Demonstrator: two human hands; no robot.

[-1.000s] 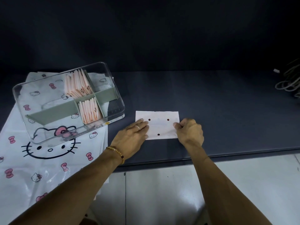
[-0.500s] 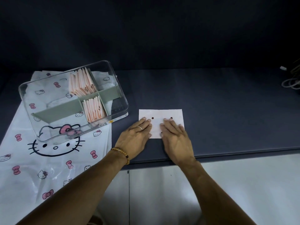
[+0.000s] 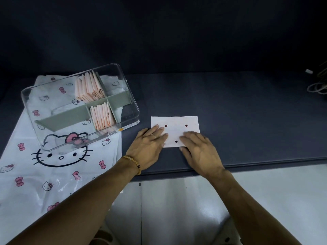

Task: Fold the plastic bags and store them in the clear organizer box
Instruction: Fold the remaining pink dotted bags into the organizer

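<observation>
A: So, where's the bag rn?

B: Folded plastic bag (image 3: pixel 177 129), white rectangle w/ dark red dots, lies flat on the dark tabletop (image 3: pixel 247 112), just right of the clear organizer box (image 3: pixel 83 105), near the tabletop's front edge.

A: Hands?

B: Both on it. Left hand (image 3: pixel 147 147) lies palm down, fingers straight and together, tips on the bag's left part; ring on one finger, bead bracelet (image 3: pixel 133 163) at the wrist. Right hand (image 3: pixel 199 150) also flat, fingers spread a bit, covering the bag's lower right corner. Neither hand curls round anything, both just press down.

A: And the box?

B: Left of the bag, sitting on a big white cat-print bag (image 3: pixel 35 174) w/ pink bows, which is spread over the tabletop's left end and hangs off the front. Box looks tilted, can't tell for sure. Grey-green dividers (image 3: pixel 70 115) inside. Two compartments hold pink folded bags standing on edge: one bunch (image 3: pixel 88 89) in the back section, one bunch (image 3: pixel 102 115) in a front-middle section. Box's left part looks see-through down to the print under it.

A: Anything else?

B: Pale cables (image 3: pixel 318 84) far right of the bag, at the frame edge. Light floor tiles (image 3: pixel 177 209) below the tabletop's edge.
</observation>
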